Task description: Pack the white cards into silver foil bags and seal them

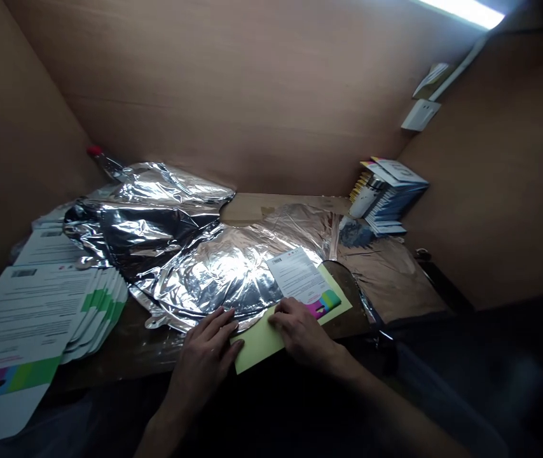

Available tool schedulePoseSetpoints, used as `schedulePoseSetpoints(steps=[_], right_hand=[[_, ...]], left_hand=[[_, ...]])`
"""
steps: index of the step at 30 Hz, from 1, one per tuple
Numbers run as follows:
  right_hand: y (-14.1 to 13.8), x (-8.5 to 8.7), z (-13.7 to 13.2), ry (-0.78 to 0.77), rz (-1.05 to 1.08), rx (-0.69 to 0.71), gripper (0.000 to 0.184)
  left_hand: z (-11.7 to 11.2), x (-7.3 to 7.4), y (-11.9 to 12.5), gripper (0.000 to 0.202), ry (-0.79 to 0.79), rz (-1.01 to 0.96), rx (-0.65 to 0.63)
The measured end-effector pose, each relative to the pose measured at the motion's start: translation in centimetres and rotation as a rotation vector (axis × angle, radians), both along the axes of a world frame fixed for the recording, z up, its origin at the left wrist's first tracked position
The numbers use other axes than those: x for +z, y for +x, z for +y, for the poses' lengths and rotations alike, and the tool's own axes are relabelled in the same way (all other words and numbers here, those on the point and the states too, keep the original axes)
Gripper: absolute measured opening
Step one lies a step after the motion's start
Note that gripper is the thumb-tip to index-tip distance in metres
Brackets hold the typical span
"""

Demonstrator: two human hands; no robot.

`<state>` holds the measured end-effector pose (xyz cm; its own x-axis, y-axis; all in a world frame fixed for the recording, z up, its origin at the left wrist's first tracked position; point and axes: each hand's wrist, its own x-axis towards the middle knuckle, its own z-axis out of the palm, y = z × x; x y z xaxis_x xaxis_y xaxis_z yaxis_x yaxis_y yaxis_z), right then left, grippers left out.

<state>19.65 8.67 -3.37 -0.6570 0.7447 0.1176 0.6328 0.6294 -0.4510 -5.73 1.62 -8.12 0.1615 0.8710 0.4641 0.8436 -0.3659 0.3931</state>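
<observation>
My left hand lies flat with fingers stretched out on the edge of a flat silver foil balloon, touching the left end of a pale yellow-green card. My right hand rests on that card with fingers curled down, pressing it beside a white printed sheet with a coloured stripe. Both lie on top of the foil on a wooden table.
More crumpled silver foil is heaped at the back left. A fanned stack of printed cards lies at the left. A pile of folded cards stands at the back right. Brown board walls enclose the table.
</observation>
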Motion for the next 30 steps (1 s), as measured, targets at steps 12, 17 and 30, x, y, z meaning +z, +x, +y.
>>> schedulePoseSetpoints(steps=[12,17,30], right_hand=[[-2.3,0.8,0.6,0.053,-0.081,-0.101,0.012],[3.5,2.6,2.8,-0.216,0.292,-0.333,0.013],[7.3,0.8,3.0,-0.048,-0.084,-0.545,0.010]], left_hand=[[0.0,-0.1,0.1,0.025,0.073,0.056,0.012],[0.4,-0.7,-0.2,0.025,0.123,0.035,-0.012],[1.2,-4.0,-1.7,0.039,0.174,0.060,-0.042]])
